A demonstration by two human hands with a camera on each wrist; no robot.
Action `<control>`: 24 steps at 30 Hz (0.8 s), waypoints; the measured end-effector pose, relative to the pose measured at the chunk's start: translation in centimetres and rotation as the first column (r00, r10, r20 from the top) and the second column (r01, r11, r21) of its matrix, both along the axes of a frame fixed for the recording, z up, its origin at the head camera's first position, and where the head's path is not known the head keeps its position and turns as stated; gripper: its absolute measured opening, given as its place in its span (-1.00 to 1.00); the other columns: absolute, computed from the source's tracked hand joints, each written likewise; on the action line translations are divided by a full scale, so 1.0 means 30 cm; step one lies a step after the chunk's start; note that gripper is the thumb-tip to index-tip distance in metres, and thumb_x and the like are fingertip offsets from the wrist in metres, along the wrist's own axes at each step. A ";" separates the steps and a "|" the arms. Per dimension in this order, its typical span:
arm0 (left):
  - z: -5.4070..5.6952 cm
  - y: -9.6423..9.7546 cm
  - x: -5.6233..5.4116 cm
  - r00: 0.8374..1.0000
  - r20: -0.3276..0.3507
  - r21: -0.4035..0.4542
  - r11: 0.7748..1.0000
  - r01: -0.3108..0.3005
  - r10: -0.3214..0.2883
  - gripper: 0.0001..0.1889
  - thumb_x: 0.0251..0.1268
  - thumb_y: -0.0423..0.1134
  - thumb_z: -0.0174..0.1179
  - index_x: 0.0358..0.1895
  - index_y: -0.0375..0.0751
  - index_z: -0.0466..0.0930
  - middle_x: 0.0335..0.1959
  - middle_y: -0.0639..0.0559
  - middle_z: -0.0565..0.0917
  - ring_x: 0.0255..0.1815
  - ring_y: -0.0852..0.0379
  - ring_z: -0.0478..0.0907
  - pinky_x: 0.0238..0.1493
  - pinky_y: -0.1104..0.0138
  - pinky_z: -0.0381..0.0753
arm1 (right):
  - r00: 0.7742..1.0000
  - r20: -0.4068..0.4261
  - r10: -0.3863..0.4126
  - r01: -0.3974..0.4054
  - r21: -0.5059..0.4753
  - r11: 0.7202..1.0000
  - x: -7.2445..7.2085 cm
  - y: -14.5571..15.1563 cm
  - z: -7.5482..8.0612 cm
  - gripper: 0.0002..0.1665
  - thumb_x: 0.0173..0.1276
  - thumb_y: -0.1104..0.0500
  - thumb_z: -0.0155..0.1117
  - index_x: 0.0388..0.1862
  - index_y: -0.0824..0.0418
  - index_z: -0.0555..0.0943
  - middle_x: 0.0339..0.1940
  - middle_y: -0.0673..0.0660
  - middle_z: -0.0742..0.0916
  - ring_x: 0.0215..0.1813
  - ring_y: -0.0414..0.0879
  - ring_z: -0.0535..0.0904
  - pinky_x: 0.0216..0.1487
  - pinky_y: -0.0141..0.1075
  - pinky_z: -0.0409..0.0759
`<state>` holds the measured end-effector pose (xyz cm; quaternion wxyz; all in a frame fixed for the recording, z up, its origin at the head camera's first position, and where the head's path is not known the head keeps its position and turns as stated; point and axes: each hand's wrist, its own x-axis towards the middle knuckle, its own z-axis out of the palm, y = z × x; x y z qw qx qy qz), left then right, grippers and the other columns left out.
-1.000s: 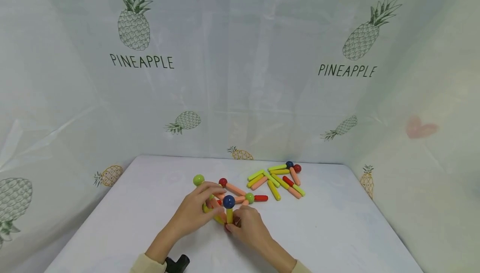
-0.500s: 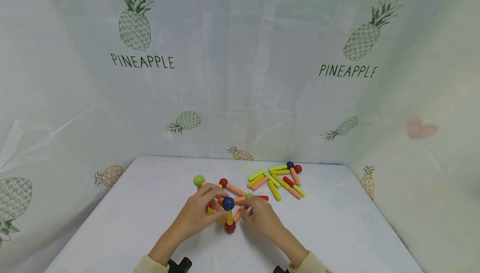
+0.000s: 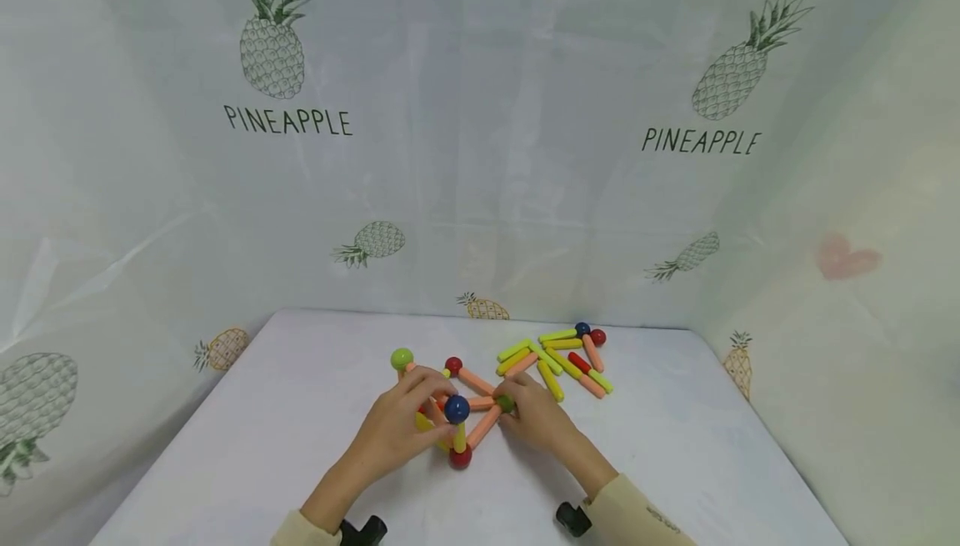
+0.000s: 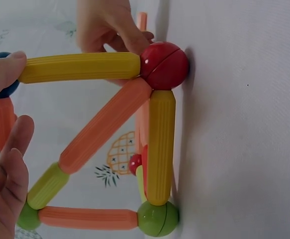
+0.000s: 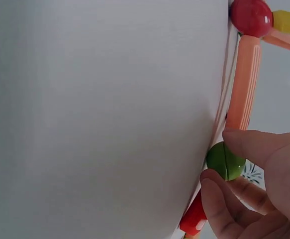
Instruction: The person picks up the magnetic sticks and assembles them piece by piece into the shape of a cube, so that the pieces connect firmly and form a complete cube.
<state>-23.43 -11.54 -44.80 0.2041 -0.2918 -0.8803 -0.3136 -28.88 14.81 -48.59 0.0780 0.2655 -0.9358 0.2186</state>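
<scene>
My left hand pinches a blue ball at the top of a yellow rod that stands on a red ball. These belong to a magnetic stick-and-ball structure, with a salmon rod slanting off that red ball. The thumb and fingers of my right hand grip a green ball low at the structure's right side. Another salmon rod runs between this green ball and the front red ball. A red rod shows beyond the right fingers, partly hidden.
Several loose yellow, lime, salmon and red rods lie at the back right, with a blue ball and a red ball beside them. A lime ball tops the structure's left side. A pineapple-print cloth hangs behind the white table.
My right hand has moved from the front red ball rightward and back to the green ball. My left hand stays at the blue ball, and the front salmon rod is now in plain view.
</scene>
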 end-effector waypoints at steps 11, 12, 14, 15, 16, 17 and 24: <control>0.011 -0.003 -0.003 1.000 0.009 -0.021 0.999 0.029 -0.028 -0.44 -0.05 0.07 0.52 0.05 0.42 0.45 0.11 0.50 0.37 -0.11 0.40 0.44 -0.13 0.35 0.56 | 0.996 -0.056 -0.066 0.068 0.033 0.997 0.043 0.035 -0.009 -0.72 0.17 0.05 0.51 -0.17 0.03 0.66 -0.30 -0.05 0.53 -0.32 -0.20 0.42 -0.26 -0.35 0.55; 0.010 -0.004 -0.005 1.000 0.008 -0.019 0.999 0.031 -0.031 -0.44 -0.06 0.07 0.52 0.05 0.43 0.45 0.12 0.50 0.37 -0.10 0.41 0.44 -0.14 0.35 0.56 | 0.996 -0.058 -0.074 0.077 0.037 0.996 0.049 0.036 -0.010 -0.71 0.16 0.05 0.52 -0.17 0.04 0.66 -0.31 -0.05 0.53 -0.33 -0.20 0.41 -0.29 -0.35 0.54; 0.005 -0.009 -0.012 0.999 0.012 -0.009 0.999 0.042 -0.041 -0.44 -0.03 0.05 0.51 0.06 0.42 0.45 0.16 0.48 0.38 -0.08 0.40 0.45 -0.17 0.37 0.57 | 0.994 -0.060 -0.093 0.096 0.044 0.994 0.060 0.038 -0.012 -0.70 0.14 0.02 0.53 -0.18 0.04 0.66 -0.33 -0.06 0.53 -0.36 -0.22 0.40 -0.33 -0.37 0.51; 0.001 -0.012 -0.017 0.999 0.015 -0.003 0.999 0.050 -0.050 -0.45 -0.01 0.04 0.50 0.07 0.40 0.45 0.19 0.44 0.39 -0.08 0.38 0.46 -0.19 0.39 0.57 | 0.993 -0.063 -0.100 0.103 0.046 0.994 0.066 0.039 -0.013 -0.69 0.14 0.01 0.53 -0.19 0.04 0.65 -0.34 -0.06 0.52 -0.38 -0.22 0.40 -0.36 -0.38 0.49; -0.003 -0.015 -0.023 0.998 0.018 0.005 0.998 0.060 -0.061 -0.45 0.01 0.01 0.50 0.09 0.37 0.45 0.22 0.40 0.39 -0.07 0.37 0.47 -0.21 0.40 0.57 | 0.992 -0.066 -0.108 0.111 0.047 0.993 0.070 0.038 -0.014 -0.69 0.13 0.00 0.53 -0.20 0.05 0.65 -0.35 -0.06 0.52 -0.39 -0.22 0.40 -0.38 -0.38 0.47; -0.007 -0.018 -0.029 0.997 0.019 0.012 0.998 0.070 -0.070 -0.46 0.03 -0.02 0.49 0.10 0.32 0.47 0.25 0.36 0.39 -0.07 0.36 0.48 -0.22 0.42 0.58 | 0.991 -0.069 -0.116 0.119 0.046 0.992 0.075 0.038 -0.015 -0.69 0.13 -0.01 0.53 -0.21 0.05 0.65 -0.35 -0.06 0.52 -0.41 -0.22 0.40 -0.39 -0.39 0.46; -0.022 -0.035 -0.055 0.996 0.015 0.067 0.994 0.086 -0.088 -0.41 0.02 -0.17 0.52 0.13 0.30 0.49 0.32 0.29 0.38 -0.07 0.37 0.50 -0.20 0.45 0.60 | 0.988 -0.055 -0.146 0.148 0.037 0.988 0.103 0.024 -0.013 -0.70 0.15 -0.02 0.52 -0.24 0.06 0.64 -0.39 -0.05 0.50 -0.48 -0.22 0.37 -0.46 -0.40 0.40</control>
